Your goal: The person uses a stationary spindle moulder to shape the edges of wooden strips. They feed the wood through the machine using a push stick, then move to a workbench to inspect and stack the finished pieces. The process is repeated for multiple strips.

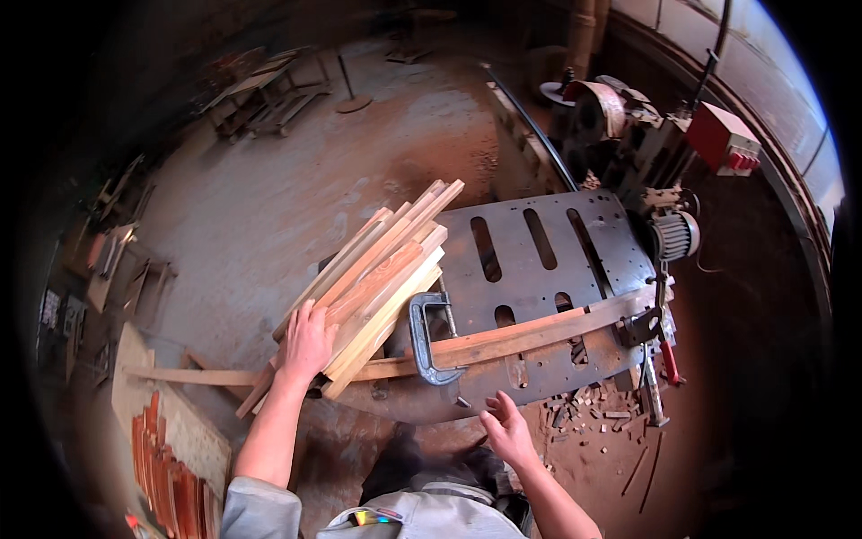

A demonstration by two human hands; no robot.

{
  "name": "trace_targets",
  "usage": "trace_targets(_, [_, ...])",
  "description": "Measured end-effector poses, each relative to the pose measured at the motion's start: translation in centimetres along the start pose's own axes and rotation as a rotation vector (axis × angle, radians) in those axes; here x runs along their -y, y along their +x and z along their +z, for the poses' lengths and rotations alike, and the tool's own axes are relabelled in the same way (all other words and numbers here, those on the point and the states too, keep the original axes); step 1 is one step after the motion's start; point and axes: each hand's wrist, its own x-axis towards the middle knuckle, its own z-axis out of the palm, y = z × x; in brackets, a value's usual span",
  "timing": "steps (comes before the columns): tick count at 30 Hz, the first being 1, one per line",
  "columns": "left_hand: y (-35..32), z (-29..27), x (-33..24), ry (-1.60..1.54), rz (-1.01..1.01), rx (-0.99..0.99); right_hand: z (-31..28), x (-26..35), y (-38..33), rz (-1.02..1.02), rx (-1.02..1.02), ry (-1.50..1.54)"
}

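My left hand (308, 340) rests on the near left part of a stack of wooden strips (382, 269), its fingers lying along the wood. The strips, reddish and pale yellow, lie slanted across the left end of a slotted metal machine table (557, 216). My right hand (507, 431) hovers just off the table's front edge, empty, with its fingers apart. Between the hands, a blue-grey C-clamp (420, 337) sits around a long wooden bar (530, 334) lying along the front of the table. What lies beneath the stack is mostly hidden.
A motor (675, 235) and a red-and-white switch box (723, 139) stand at the right. Wood offcuts (584, 418) litter the floor below the table. Reddish strips (162, 467) lean against a board (180, 422) at the lower left. A wooden bench (269, 76) stands farther back.
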Motion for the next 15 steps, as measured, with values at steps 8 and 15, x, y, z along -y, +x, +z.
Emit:
trace_targets(8, [1.9,-2.2,-7.4,-0.995,-0.378,0.308,-7.6,5.6,2.9,-0.098,0.106,0.111])
trace_targets(15, [8.6,2.5,-14.9,-1.734,-0.411,0.811,-13.2,11.0,3.5,-0.174,-0.057,0.080])
